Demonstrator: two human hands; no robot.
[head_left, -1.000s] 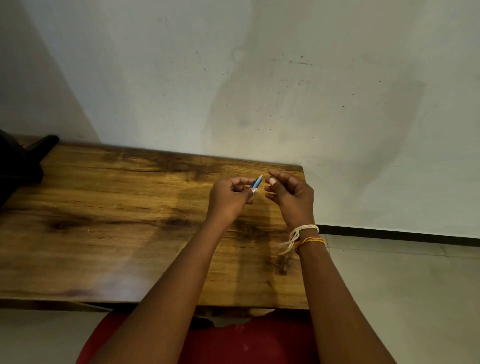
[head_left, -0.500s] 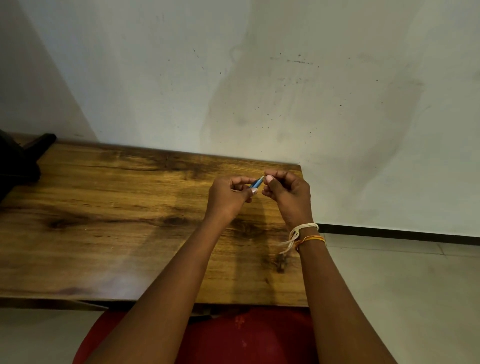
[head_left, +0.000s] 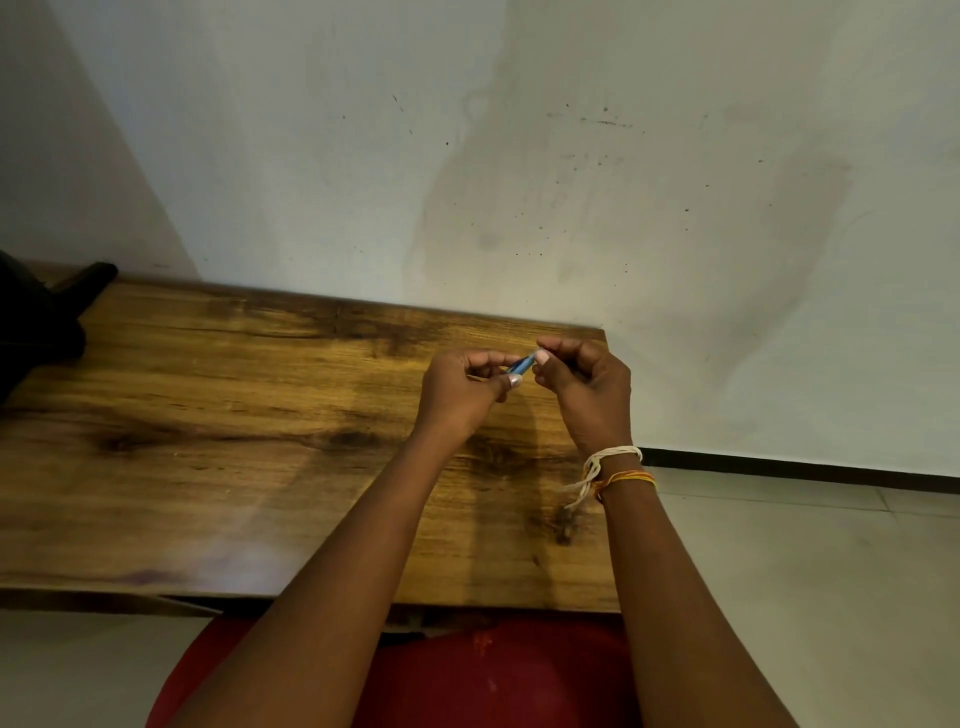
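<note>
A small blue pen-like object (head_left: 521, 365) is held in the air above the right end of the wooden table (head_left: 218, 426). My left hand (head_left: 460, 392) grips its lower part with curled fingers and thumb. My right hand (head_left: 589, 387) pinches its upper tip between thumb and forefinger. Most of the object is hidden inside the two hands. White and orange threads (head_left: 610, 470) circle my right wrist.
A black object (head_left: 36, 322) lies at the table's far left end. A pale wall rises right behind the table. Tiled floor (head_left: 805, 571) lies to the right of the table edge. Red cloth (head_left: 467, 675) covers my lap under the front edge.
My right hand has closed in from a short gap and now pinches the tip of the blue object. My left hand has kept its grip in place.
</note>
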